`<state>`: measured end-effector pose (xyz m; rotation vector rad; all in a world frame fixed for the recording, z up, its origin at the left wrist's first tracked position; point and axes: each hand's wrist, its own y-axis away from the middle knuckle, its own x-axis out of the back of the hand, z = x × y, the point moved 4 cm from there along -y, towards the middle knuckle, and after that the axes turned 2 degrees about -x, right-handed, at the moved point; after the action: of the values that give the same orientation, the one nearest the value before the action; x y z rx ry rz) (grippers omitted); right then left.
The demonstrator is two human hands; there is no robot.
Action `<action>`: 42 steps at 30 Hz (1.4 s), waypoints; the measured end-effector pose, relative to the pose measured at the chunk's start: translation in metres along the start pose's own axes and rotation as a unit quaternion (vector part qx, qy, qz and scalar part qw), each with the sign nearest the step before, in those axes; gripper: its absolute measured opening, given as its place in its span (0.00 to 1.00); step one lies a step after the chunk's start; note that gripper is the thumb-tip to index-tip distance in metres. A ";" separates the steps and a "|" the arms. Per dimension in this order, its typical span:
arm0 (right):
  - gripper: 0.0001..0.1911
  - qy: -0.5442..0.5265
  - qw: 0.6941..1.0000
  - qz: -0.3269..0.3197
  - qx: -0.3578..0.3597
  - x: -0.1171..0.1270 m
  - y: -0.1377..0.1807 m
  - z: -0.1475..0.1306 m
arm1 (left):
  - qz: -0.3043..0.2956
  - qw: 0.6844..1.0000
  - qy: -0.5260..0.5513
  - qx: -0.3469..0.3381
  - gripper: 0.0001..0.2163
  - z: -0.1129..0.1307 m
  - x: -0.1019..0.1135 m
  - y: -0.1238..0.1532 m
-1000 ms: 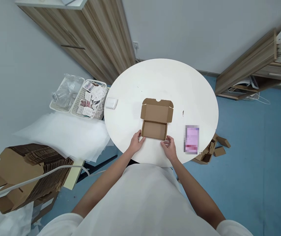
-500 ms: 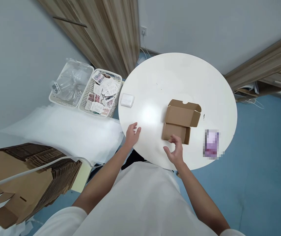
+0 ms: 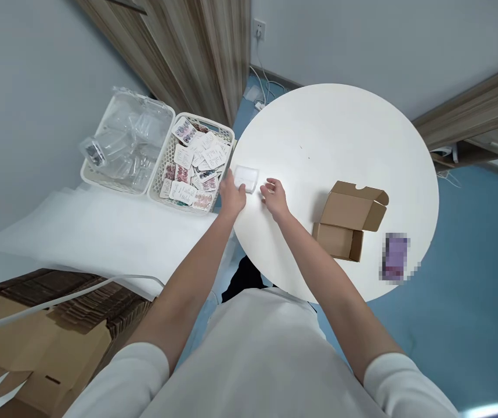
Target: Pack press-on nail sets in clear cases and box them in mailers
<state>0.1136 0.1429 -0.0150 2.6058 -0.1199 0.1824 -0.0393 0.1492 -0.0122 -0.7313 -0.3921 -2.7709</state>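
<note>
A small flat white packet (image 3: 246, 177) lies near the left edge of the round white table (image 3: 345, 133). My left hand (image 3: 232, 197) is at its near left corner, fingers stretched out and thumb apart; the thumb tip looks close to or touching the packet's near edge. On the packet's other side is my right hand (image 3: 275, 199), its fingers loosely bent, apart and holding nothing. An open brown cardboard box (image 3: 338, 240) stands on the table to the right of my right hand, lid folded back away from me.
Left of the table, a white basket (image 3: 178, 204) holds printed cards and another basket (image 3: 114, 182) holds clear plastic packaging. White sheets (image 3: 114, 226) lie nearer, beside stacked flat cardboard (image 3: 70, 342). A blurred purple item (image 3: 395, 255) lies at the table's right.
My right hand has left the cardboard box and moved left to beside the white packet. My left hand has moved forward to the packet. The view has shifted left.
</note>
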 end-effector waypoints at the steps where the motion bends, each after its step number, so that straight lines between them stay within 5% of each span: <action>1: 0.20 0.001 1.000 -0.005 0.011 -0.007 -0.007 0.000 | -0.003 1.000 -0.004 -0.010 0.26 0.001 -0.002 0.000; 7: 0.20 -0.044 0.999 -0.009 0.031 -0.030 -0.021 0.014 | 0.000 0.999 0.029 -0.035 0.22 -0.008 -0.008 -0.002; 14: 0.19 -0.084 0.996 -0.004 0.012 -0.010 0.005 0.015 | -0.014 0.990 0.140 0.019 0.21 -0.016 -0.013 0.022; 25: 0.18 -0.054 0.996 0.020 0.072 0.099 0.097 0.022 | -0.077 0.984 0.152 -0.053 0.16 0.042 -0.041 0.131; 31: 0.17 -0.024 0.996 0.043 0.077 0.181 0.139 0.033 | -0.135 0.982 0.106 -0.082 0.16 0.077 -0.088 0.189; 36: 0.16 0.020 0.993 0.087 0.078 0.238 0.143 0.051 | -0.168 0.980 0.063 -0.088 0.15 0.093 -0.139 0.209; 42: 0.14 0.162 0.981 0.091 0.049 0.261 0.127 0.065 | -0.173 0.982 -0.027 -0.072 0.14 0.099 -0.170 0.212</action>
<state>0.3630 -0.0129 0.0322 2.6211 -0.2374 0.6886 0.2126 0.0119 0.0248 -0.8436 -0.3613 -3.1391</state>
